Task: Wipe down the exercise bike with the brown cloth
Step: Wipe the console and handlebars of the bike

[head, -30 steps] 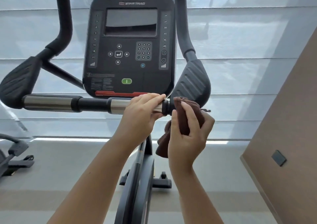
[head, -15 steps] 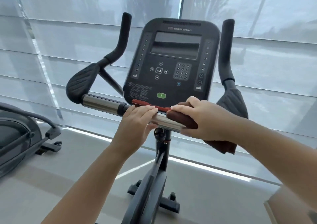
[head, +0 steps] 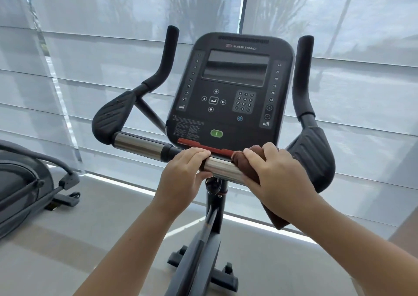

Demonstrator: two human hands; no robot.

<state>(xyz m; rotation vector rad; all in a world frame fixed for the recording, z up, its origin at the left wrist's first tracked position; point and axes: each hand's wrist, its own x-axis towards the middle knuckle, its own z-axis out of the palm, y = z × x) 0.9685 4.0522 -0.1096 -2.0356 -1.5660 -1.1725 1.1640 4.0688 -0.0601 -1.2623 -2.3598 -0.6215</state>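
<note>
The exercise bike's black console [head: 230,92] stands straight ahead, above a chrome and black handlebar [head: 140,145] that runs across the view. My left hand [head: 183,173] grips the bar just left of its middle. My right hand [head: 278,178] presses the brown cloth [head: 239,157] around the chrome section [head: 222,169] right of the left hand. The cloth's loose end [head: 277,218] hangs below my right wrist. Black padded elbow rests [head: 314,157] and upright grips [head: 302,73] flank the console.
Another black gym machine [head: 24,182] sits low at the left. The bike's post and base [head: 203,270] stand on a pale floor below my arms. Translucent window blinds [head: 90,46] fill the background close behind the bike.
My right hand moved up and over the bar, wrapping the cloth on the chrome section from above. The left hand kept its grip. My view shifted, so the bike now sits further right.
</note>
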